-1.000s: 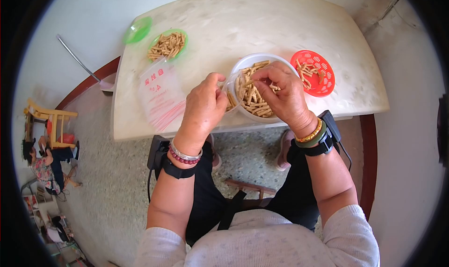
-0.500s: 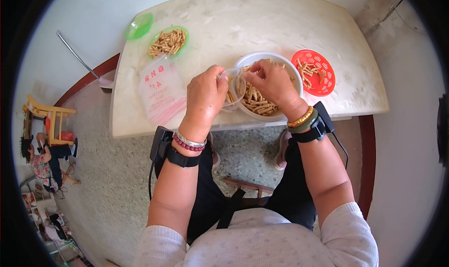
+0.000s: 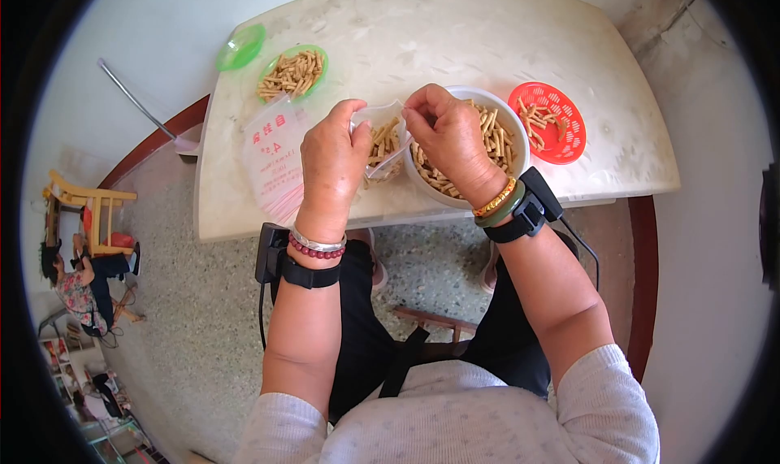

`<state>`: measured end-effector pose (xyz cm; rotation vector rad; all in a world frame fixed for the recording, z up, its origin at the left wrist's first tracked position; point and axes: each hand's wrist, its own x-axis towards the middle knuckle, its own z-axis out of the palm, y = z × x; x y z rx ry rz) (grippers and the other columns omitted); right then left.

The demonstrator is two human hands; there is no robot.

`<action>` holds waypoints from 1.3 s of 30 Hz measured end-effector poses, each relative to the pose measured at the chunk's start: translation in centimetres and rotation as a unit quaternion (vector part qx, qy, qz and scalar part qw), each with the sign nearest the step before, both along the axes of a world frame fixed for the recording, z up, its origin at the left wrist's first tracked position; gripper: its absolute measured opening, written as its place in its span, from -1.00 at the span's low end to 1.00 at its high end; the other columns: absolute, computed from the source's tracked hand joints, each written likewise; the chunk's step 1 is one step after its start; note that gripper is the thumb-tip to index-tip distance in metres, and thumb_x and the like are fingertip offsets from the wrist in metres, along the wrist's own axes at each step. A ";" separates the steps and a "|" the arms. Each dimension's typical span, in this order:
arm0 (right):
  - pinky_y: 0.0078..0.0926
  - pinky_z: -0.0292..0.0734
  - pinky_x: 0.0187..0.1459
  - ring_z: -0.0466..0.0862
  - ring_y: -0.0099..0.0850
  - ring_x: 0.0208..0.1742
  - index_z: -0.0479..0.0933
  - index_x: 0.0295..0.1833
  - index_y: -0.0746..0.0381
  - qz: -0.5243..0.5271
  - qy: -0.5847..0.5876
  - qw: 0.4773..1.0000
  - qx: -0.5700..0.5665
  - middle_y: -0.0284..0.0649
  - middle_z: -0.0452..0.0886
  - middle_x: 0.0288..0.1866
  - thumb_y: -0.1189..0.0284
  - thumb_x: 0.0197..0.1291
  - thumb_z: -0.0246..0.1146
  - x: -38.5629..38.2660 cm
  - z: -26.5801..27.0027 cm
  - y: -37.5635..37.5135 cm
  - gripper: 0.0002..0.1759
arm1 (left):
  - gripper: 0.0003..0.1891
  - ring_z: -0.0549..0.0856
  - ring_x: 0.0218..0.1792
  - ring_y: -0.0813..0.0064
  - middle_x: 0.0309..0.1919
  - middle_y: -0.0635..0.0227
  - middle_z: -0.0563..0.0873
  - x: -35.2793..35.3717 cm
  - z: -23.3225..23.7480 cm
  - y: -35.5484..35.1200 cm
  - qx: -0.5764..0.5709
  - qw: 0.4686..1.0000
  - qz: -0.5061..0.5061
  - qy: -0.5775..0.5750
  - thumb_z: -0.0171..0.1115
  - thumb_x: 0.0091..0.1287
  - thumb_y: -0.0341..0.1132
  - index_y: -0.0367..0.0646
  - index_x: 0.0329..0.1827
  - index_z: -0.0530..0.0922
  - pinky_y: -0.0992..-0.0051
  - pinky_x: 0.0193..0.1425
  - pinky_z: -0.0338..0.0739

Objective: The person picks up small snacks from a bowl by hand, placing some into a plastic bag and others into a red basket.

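A clear plastic bag (image 3: 383,145) with several tan sticks in it hangs between my hands. My left hand (image 3: 335,151) is closed on the bag's left edge. The fingers of my right hand (image 3: 452,133) pinch its top right corner, above the left part of a white bowl (image 3: 524,143) full of the same short sticks (image 3: 497,135). My right hand hides part of the bowl. Left of my left hand lies a stack of flat clear bags (image 3: 272,151) with red print.
A red perforated basket (image 3: 575,127) with several sticks stands right of the bowl. At the table's (image 3: 455,33) back left are a green dish (image 3: 325,64) of sticks and an empty green dish (image 3: 241,46). A seated person (image 3: 79,289) is at the far left.
My hands have moved apart, the left one leftward and the right one slightly left. The bag's mouth is now stretched wide between them.
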<state>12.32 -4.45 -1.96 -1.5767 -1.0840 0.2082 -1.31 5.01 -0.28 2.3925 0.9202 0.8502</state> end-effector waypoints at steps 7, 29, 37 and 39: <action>-0.42 0.59 -0.35 0.71 -0.30 -0.43 0.54 -0.26 0.31 0.026 0.043 0.999 -0.009 -0.10 0.67 -0.46 0.50 0.16 0.29 0.4 -0.8 0.6 -0.90 | -0.80 0.39 -0.69 0.64 -0.73 0.39 0.49 0.5 -0.5 1.1 -0.008 0.999 0.007 -0.045 0.23 0.28 -0.42 -0.15 -0.05 0.64 0.50 -0.53 0.31; -0.21 0.56 -0.18 0.65 -0.09 -0.25 0.62 -0.23 0.25 0.000 -0.197 0.970 -0.140 -0.08 0.65 -0.35 0.47 0.09 0.29 5.9 -2.0 -3.9 -0.87 | -0.71 0.66 -0.51 0.20 -0.60 0.24 0.64 0.3 0.7 -1.0 -0.005 1.000 0.000 0.022 0.28 0.27 -0.27 -0.19 0.00 0.57 0.27 -0.37 0.52; -0.20 0.56 -0.12 0.64 -0.12 -0.16 0.64 -0.27 0.18 0.105 -0.240 0.939 -0.221 -0.10 0.63 -0.25 0.40 0.07 0.30 6.5 -2.0 -5.2 -0.88 | -0.73 0.41 -0.62 0.69 -0.62 0.45 0.50 -0.1 2.1 -4.3 0.011 0.984 -0.041 -0.173 0.29 0.28 -0.48 -0.23 0.04 0.58 0.61 -0.50 0.34; -0.21 0.57 -0.11 0.65 -0.13 -0.15 0.63 -0.26 0.18 0.089 -0.252 0.929 -0.257 -0.11 0.63 -0.25 0.38 0.07 0.30 5.3 -2.1 -5.2 -0.86 | -0.74 0.59 -0.56 0.45 -0.55 0.28 0.59 -0.2 2.2 -4.9 -0.018 0.985 -0.075 -0.156 0.28 0.29 -0.42 -0.23 0.03 0.56 0.47 -0.45 0.49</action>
